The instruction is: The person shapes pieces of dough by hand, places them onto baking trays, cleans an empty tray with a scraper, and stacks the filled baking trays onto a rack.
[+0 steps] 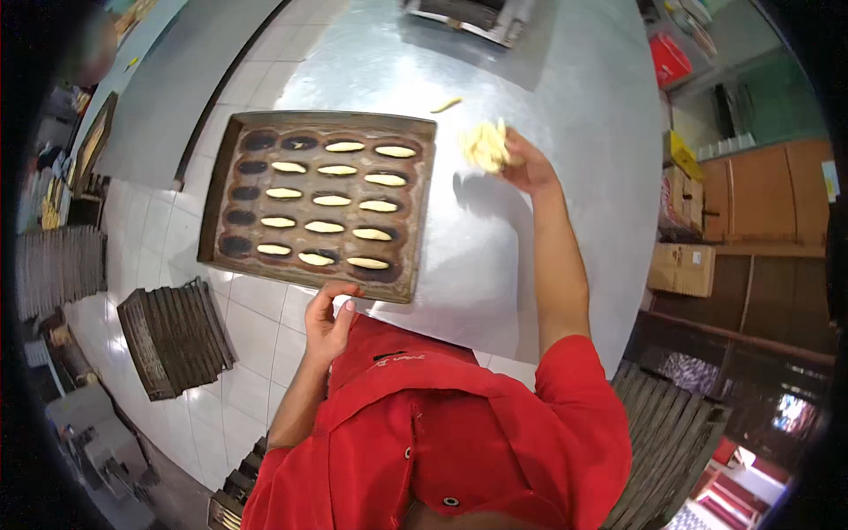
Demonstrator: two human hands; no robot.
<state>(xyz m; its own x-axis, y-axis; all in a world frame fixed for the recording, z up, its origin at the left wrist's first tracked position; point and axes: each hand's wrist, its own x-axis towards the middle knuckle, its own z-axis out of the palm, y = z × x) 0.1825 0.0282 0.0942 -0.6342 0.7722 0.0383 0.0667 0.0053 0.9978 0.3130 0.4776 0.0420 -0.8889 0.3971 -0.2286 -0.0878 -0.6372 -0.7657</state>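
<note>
A dark worn baking tray [408,221] lies at the left part of the steel table, with rows of pale, elongated dough pieces [332,200] in its dark oval marks; some marks at the left hold none. My left hand [331,318] grips the tray's front edge, fingers curled at the rim. My right hand [521,163], to the right of the tray, holds a cluster of pale yellow dough strips [481,141] above the table. A single curved strip [446,104] lies on the steel beyond the tray's upper right corner.
A dark tray stand or stack [459,18] sits at the table's [583,265] far end. Stacked trays stand left [172,340] and lower right [662,433]. A red container [669,60] and cardboard boxes [680,269] line the right side; a long grey surface [168,97] runs along the upper left.
</note>
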